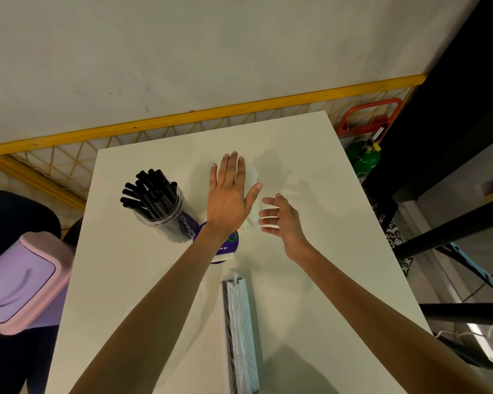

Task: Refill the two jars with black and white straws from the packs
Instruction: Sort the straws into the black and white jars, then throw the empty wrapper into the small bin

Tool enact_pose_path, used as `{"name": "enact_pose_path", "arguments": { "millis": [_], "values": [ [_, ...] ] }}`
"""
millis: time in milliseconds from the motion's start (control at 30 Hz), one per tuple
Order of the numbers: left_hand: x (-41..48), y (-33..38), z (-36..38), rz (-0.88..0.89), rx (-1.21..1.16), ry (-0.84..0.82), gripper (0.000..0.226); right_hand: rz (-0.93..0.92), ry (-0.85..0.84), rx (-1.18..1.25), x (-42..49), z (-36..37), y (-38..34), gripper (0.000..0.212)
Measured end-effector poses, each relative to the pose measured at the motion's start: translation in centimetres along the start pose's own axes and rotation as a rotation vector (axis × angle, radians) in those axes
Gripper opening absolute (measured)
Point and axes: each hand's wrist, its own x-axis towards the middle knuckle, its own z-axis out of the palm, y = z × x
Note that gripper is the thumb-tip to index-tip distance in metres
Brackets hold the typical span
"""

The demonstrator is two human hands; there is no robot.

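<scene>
Centrally on the table (pixel 325 177), the jar of white straws (pixel 228 247) stood just right of the jar of black straws (pixel 160 206). The left hand (pixel 228 197) lay flat over the white straws (pixel 251 217), fingers straight, apparently pressing their tops. The right hand (pixel 281 220) hovered just beside them, fingers spread wide, holding nothing. The pack (pixel 241 331) lay toward the near edge, long axis running near-to-far, probably easier for the free right hand.

one wide-angle view from the person's head, facing forward and steeply down onto a white table (pixel 325 265). it sits close above, the wall (pixel 211 52) beyond filling the top.
</scene>
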Motion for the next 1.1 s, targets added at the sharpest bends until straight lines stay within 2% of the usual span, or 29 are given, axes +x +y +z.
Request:
{"name": "enact_pose_path", "arguments": {
  "millis": [167, 400, 600, 733, 867, 1000, 1100],
  "values": [
    [-1.0, -0.6, -1.1, -0.043, -0.12, 0.025, 0.088, -0.021, 0.009, -0.002, -1.0, 0.6, 0.4, 0.043],
    [-4.7, -1.7, -5.2, -0.022, -0.357, 0.162, 0.065, -0.041, -0.069, -0.011, -3.6, 3.2, 1.3, 0.036],
    [-9.8, -4.7, -7.2, 0.013, -0.353, 0.294, 0.054, 0.012, -0.146, -0.082, -5.7, 6.8, 3.0, 0.023],
    [-14.2, -7.6, -7.5, -0.127, -0.349, 0.255, 0.068, 0.068, -0.147, -0.15, -6.8, 9.6, 5.1, 0.021],
    [-18.5, -10.3, -6.9, -0.267, -0.337, 0.247, 0.056, 0.07, -0.092, -0.28, -7.6, 11.6, 7.6, 0.016],
    [-22.0, -12.3, -5.8, -0.41, -0.346, 0.203, 0.045, 0.089, -0.039, -0.254, -8.6, 12.3, 9.8, 0.034],
    [-23.9, -13.2, -5.0, -0.495, -0.374, 0.094, 0.05, 0.135, -0.03, -0.199, -9.4, 12.7, 10.6, 0.042]
  ]
}}
